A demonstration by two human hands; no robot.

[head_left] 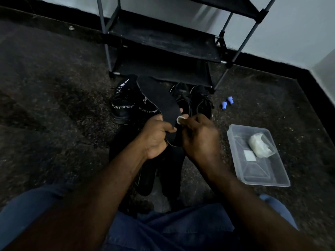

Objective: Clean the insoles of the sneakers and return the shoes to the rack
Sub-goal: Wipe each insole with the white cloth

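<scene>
Two pairs of sneakers point(123, 107) (four)

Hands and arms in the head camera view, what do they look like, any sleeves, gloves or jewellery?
Both arms are bare from the elbows down, with no sleeves in view. The left hand and the right hand wear no gloves, and no rings, watch or bracelets show. Fingernails look short. Below the arms, the lap is covered in blue denim-like cloth.

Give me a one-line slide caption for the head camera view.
Left hand holds a black insole while right hand wipes it with a white pad.
</scene>
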